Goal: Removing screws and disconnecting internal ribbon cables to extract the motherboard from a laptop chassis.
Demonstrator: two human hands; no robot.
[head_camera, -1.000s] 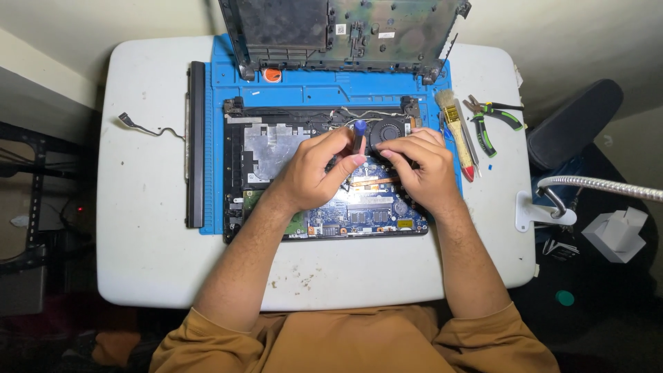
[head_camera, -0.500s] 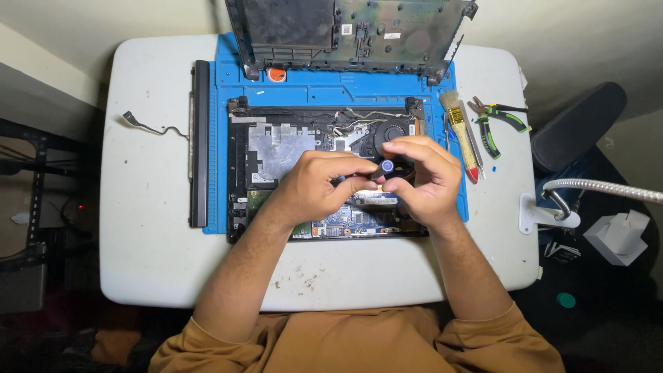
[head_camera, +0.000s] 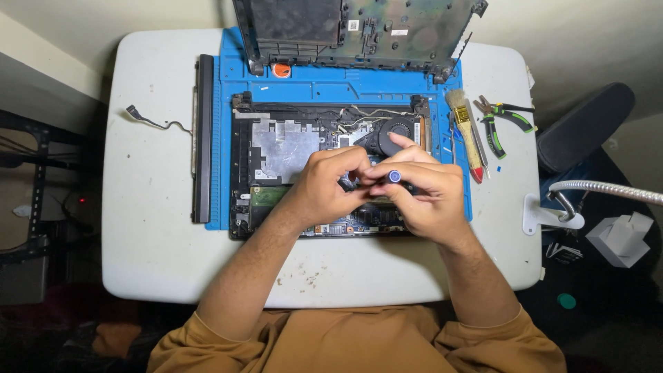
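My right hand [head_camera: 425, 197] holds a small screwdriver with a round blue cap [head_camera: 394, 176]; my fingers [head_camera: 414, 173] are curled closed around its handle, and the blue cap points up at me. The shaft and the tip are hidden under my hands, so I cannot tell where the tip touches. My left hand [head_camera: 331, 183] is just beside the right one, touching it, with the fingers bent and pinched together near the screwdriver. I cannot tell if they have hold of something small.

Directly under both hands lies the opened black laptop base [head_camera: 276, 148] with its silver metal shield, green circuit board and thin wires. Its round black cooling fan [head_camera: 397, 131] is just beyond my right fingers. The laptop base rests on a blue rubber work mat [head_camera: 331, 90], and the mat lies on a white surface [head_camera: 152, 235] with some dirt spots.

Further beyond my fingers, the dark laptop bottom cover [head_camera: 359, 31] stands tilted at the far edge of the mat. To the right of my right hand are a brush with pale bristles and a yellow handle [head_camera: 466, 135] and pliers with green and black handles [head_camera: 501, 121]. To the left of my left hand, a long black strip [head_camera: 203, 138] lies along the mat's edge, and further left a thin loose cable [head_camera: 155, 121].
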